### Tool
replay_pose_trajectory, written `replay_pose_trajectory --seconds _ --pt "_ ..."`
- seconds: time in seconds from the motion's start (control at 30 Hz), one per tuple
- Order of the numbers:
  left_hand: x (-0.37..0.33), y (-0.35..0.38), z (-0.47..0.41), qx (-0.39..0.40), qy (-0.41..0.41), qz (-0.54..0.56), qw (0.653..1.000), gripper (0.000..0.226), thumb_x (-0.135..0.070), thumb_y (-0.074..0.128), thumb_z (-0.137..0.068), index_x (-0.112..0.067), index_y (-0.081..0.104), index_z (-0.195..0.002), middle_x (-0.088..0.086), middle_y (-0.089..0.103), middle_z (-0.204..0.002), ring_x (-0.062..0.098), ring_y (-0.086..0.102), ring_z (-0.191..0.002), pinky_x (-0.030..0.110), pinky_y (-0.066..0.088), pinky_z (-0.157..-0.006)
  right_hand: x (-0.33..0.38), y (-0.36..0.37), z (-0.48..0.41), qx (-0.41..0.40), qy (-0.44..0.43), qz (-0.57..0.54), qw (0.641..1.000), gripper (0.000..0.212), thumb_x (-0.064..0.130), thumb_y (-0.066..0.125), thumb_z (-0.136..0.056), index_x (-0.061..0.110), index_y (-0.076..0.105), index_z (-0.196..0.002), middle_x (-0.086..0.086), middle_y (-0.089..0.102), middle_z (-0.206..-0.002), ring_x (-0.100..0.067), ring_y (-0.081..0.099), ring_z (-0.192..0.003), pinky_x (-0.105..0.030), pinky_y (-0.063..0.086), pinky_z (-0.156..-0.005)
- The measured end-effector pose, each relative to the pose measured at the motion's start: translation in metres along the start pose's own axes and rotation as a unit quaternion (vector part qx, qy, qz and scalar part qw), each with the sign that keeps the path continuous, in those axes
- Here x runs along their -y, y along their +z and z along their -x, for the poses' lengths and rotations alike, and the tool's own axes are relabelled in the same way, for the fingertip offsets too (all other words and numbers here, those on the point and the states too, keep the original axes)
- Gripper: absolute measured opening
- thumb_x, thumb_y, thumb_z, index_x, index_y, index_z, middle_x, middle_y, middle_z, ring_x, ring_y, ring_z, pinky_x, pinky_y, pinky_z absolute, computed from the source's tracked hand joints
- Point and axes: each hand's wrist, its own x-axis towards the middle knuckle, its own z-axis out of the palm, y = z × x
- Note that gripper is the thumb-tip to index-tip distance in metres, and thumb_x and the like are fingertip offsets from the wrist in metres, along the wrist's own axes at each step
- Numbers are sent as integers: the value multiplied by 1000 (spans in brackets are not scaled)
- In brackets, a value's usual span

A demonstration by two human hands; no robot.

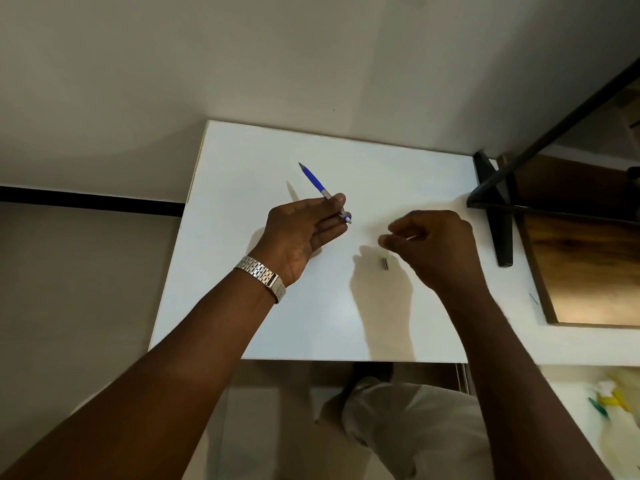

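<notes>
A blue and silver pen (317, 181) points up and away over the white table (242, 306), its tip toward the far left. My left hand (304, 230), with a metal watch on the wrist, holds the pen's rear end between thumb and fingers. My right hand (433, 244) hovers to the right with fingertips pinched together on something thin and small that I cannot make out. A small dark cylindrical part (384, 264) lies on the table just below my right fingertips, apart from them.
A black metal frame (502, 209) and a brown wooden panel (588, 271) stand at the table's right edge. The wall rises behind the table. Below the near edge are my trouser leg (415, 427) and yellow-green items (613, 400) at lower right.
</notes>
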Motion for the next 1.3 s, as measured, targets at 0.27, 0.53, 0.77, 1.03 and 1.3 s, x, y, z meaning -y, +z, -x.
replay_pose_trajectory --seconds 0.27,0.53,0.77,1.03,1.3 --pt "2 1 1 1 -7 -7 1000 6 -5 79 -88 -4 82 -83 14 79 -86 23 80 -80 27 64 -69 -9 19 1 91 82 189 974 24 23 84 -81 11 74 -100 -11 75 -99 -33 71 -93 -33 55 -77" --pt "2 1 3 12 -13 -4 1000 6 -5 78 -89 -4 82 -84 12 81 -82 21 80 -79 26 64 -69 -2 31 -4 100 85 194 972 14 10 74 -80 5 74 -93 -17 75 -91 -37 72 -85 -34 57 -71" --pt "0 1 3 -2 -10 7 1000 7 -4 79 -88 0 80 -94 14 80 -86 23 80 -80 28 64 -70 18 33 2 -4 53 84 995 14 27 75 -74 14 75 -71 1 73 -66 -22 69 -66 -28 48 -58" --pt "-2 -1 2 -18 1 22 1000 21 -4 79 -88 6 76 -106 18 80 -92 25 80 -82 30 65 -73 36 26 15 33 -21 -188 981 26 8 77 -86 33 82 -80 13 78 -65 -9 74 -62 -29 62 -55" --pt "1 -1 2 -23 6 10 1000 18 -4 78 -88 5 77 -104 19 79 -95 25 80 -84 32 66 -76 35 31 15 17 -15 -184 983 26 10 79 -85 34 82 -76 4 79 -65 -31 78 -66 -54 66 -69"
